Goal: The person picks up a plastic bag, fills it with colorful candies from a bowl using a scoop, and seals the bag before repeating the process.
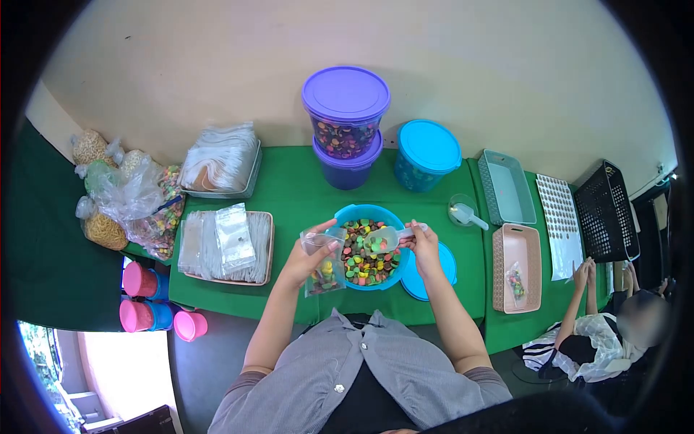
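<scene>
My left hand (pixel 311 259) grips a clear plastic bag (pixel 327 281) with some colored candies at its bottom. In my right hand (pixel 425 244) is the handle of a clear scoop (pixel 381 240), which carries several candies, mostly green. Both hands are over a blue tub (pixel 394 283) of mixed green, yellow, pink and brown candies (pixel 361 264). The scoop's front points toward the bag, above the candies. Beside the tub, partly under my right forearm, lies a blue lid (pixel 437 271).
Left are trays of empty bags (pixel 235 242) and filled sacks (pixel 130 195). Behind stand lidded purple tubs (pixel 347 94) and a blue one (pixel 428 155). Rightward are a cup with a scoop (pixel 463 210), a pink basket (pixel 535 282) holding one filled bag, a sticker sheet (pixel 558 217) and a co-worker (pixel 593 340).
</scene>
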